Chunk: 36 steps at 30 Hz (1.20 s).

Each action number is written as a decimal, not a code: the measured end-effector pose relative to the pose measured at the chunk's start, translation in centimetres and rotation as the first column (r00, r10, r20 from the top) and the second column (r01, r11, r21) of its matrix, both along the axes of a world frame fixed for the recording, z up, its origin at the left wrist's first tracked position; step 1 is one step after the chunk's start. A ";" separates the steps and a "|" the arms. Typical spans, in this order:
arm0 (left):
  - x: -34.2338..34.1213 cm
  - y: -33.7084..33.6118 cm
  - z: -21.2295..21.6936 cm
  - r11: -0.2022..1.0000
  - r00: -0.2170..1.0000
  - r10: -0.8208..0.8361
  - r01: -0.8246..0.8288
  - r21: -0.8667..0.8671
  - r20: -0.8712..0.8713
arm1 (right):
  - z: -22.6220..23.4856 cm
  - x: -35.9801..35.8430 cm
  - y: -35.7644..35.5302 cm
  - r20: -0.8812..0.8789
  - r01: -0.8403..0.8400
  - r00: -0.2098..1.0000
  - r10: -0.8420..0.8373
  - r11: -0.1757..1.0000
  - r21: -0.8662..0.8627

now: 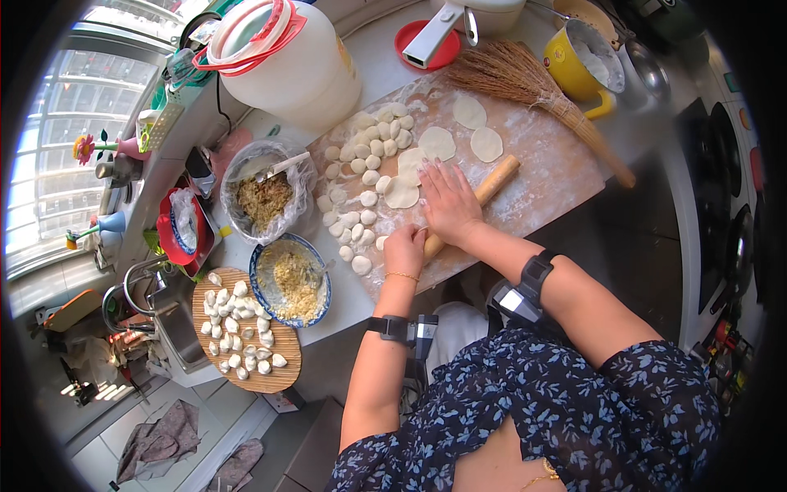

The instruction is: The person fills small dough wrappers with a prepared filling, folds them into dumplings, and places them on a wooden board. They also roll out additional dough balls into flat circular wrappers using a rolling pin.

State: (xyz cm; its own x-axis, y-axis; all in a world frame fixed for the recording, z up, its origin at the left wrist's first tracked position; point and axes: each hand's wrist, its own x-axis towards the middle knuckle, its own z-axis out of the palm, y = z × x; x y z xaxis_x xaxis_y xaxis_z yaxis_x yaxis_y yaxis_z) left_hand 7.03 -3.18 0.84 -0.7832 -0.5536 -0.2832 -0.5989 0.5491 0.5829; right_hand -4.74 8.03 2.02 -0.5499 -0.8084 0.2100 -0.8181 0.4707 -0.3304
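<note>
A wooden rolling pin (pixel 497 180) lies slantwise on the floured board (pixel 537 197). My right hand (pixel 449 201) lies across it with fingers stretched out flat, the fingertips by the flat round dough wrappers (pixel 402 193). The heel of that hand hides the pin's middle. At the pin's near end my left hand (pixel 404 250) is closed; what its fingers pinch is hidden. Small dough pieces (pixel 348 220) cover the board's left part in a loose cluster. More rolled wrappers (pixel 486 144) lie beyond my right hand.
Left of the board stand a bag-lined bowl of filling (pixel 264 197) with a utensil, a blue-rimmed bowl (pixel 326 303) of yellowish food and a round slatted tray (pixel 283 373) of dumplings. A straw brush (pixel 566 107), yellow pot (pixel 574 61) and large white bucket (pixel 307 74) stand behind.
</note>
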 end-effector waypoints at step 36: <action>0.2 1.9 -0.4 0.996 0.999 -0.032 0.033 0.078 -0.023 | -3.9 1.0 4.1 0.104 -0.008 0.995 -0.006 0.991 0.135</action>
